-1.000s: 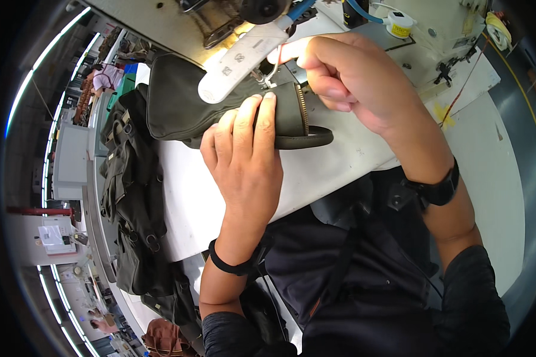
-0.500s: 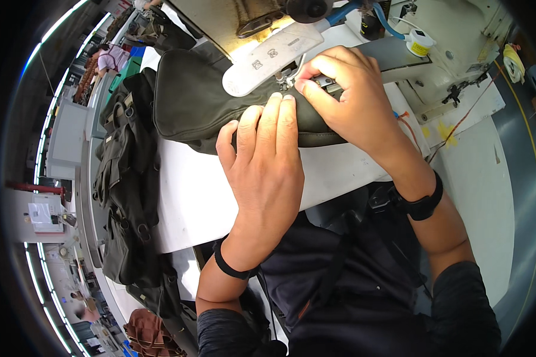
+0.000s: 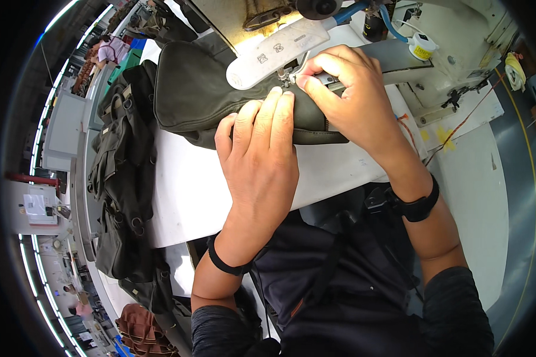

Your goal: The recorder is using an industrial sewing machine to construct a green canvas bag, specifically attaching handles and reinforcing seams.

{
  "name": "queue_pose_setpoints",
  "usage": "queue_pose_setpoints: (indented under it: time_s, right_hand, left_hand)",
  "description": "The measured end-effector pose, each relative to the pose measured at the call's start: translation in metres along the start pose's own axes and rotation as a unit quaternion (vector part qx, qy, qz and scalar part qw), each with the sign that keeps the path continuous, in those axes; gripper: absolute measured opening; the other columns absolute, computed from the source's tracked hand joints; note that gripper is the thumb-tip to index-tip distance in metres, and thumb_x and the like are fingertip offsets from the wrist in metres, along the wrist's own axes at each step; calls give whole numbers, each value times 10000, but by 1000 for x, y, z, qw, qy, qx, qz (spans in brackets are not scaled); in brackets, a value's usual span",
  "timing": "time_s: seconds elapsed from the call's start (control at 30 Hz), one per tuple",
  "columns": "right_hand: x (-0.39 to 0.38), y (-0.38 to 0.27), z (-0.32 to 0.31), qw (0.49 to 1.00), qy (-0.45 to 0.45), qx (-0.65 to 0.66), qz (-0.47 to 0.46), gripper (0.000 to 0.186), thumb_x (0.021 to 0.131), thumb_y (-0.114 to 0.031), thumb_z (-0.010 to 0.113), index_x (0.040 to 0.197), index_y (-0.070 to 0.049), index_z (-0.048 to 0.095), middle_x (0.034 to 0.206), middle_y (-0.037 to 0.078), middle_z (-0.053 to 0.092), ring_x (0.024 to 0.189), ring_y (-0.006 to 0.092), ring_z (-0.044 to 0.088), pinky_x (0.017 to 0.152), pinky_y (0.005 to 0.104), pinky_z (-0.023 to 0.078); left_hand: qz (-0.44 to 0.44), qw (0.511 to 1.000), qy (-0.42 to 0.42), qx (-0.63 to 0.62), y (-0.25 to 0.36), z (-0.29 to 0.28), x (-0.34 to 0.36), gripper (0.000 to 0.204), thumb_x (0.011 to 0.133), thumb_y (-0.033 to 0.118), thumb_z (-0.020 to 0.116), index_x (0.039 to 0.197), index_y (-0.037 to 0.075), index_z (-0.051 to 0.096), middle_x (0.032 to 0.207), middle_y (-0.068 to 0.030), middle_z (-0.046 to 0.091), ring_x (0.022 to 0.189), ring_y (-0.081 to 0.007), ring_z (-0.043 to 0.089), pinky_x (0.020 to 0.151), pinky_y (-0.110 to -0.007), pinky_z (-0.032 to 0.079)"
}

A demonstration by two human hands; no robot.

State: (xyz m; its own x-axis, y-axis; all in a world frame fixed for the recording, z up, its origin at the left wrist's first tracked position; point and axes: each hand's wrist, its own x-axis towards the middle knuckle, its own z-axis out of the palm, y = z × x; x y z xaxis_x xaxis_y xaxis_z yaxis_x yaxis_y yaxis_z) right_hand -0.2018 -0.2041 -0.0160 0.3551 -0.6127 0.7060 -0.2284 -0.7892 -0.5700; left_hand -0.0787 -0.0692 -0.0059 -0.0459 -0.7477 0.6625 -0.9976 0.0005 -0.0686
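Note:
A dark olive-green bag (image 3: 190, 89) lies on the white table under the presser foot (image 3: 286, 77) of a sewing machine. My left hand (image 3: 259, 157) rests on it palm down, fingers stretched out, with the tips just in front of the foot. To the right of the foot, my right hand (image 3: 354, 98) has thumb and index finger pinched together. What sits between those fingertips is too small to make out. A white lamp bar (image 3: 280, 53) hangs over the bag, left of the needle area.
More dark green bags (image 3: 122, 196) are piled along the left side of the white table (image 3: 190, 190). A brown bag (image 3: 140, 327) sits at the lower left. The machine body (image 3: 458, 41) rises at the back right, near blue air hoses (image 3: 393, 27). A person (image 3: 110, 50) is far left.
The view has shifted slightly. My hands stay nearly in place at the presser foot; the fingers of my left hand lie a little closer together.

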Motion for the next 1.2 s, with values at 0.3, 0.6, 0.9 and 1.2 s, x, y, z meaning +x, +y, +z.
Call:
queue_pose_setpoints:
  time_s: [0.3, 0.6, 0.9, 1.2]
  right_hand:
    - [3, -1, 1, 1000, 0, 1, -1, 71, 869, -203, 701, 848, -143, 734, 904, 24, 665, 1011, 253, 599, 926, 407, 380]
    - [4, 3, 3, 1000, -5, -9, -3, 92, 874, -207, 670, 843, -142, 728, 897, 45, 661, 998, 272, 603, 917, 416, 395]
    - [7, -3, 4, 999, -4, -28, 17, 78, 881, -190, 664, 844, -150, 719, 906, 23, 662, 1000, 258, 601, 916, 406, 392]
    - [6, -2, 5, 999, 16, -27, -1, 70, 882, -180, 666, 842, -145, 713, 895, 31, 658, 985, 264, 607, 902, 407, 405]
  left_hand:
    - [-5, 1000, 3, 13, 4, 0, 3, 442, 806, -3, 654, 1243, 48, 690, 1283, -80, 681, 1184, -238, 585, 1041, -415, 395]
    - [-9, 1000, 4, -12, 0, 2, -1, 612, 689, -50, 653, 1279, 106, 688, 1314, -53, 690, 1224, -272, 590, 1076, -425, 394]
    - [-28, 999, 5, -43, 2, 2, 4, 602, 693, -62, 646, 1282, 59, 672, 1325, -92, 679, 1235, -288, 584, 1082, -432, 387]
    - [-28, 999, 14, -12, 5, 6, 1, 611, 688, -62, 640, 1284, 67, 676, 1325, -74, 679, 1241, -270, 586, 1090, -432, 388]
